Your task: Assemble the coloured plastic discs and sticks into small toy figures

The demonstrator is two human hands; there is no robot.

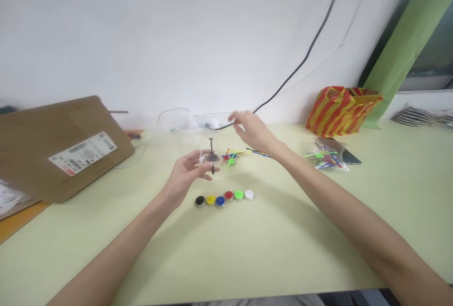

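My left hand (pixel 189 171) is raised palm-up above the pale green table (pixel 247 249), its fingers pinched on a small dark spinning top (pixel 211 155) with a thin upright stem. My right hand (pixel 249 129) hovers farther back with its fingers loosely spread, holding nothing, just above a pile of coloured plastic sticks (pixel 240 155). A row of several round coloured caps (pixel 224 197), black, yellow, blue, red, green and white, lies on the table just in front of my left hand.
A clear plastic container (pixel 177 122) stands at the back by the wall. A brown cardboard parcel (pixel 60 148) lies at the left. A bag of coloured sticks (pixel 325 157) and a red-and-yellow striped bag (pixel 339 107) sit at the right. A black cable (pixel 304 60) runs down the wall.
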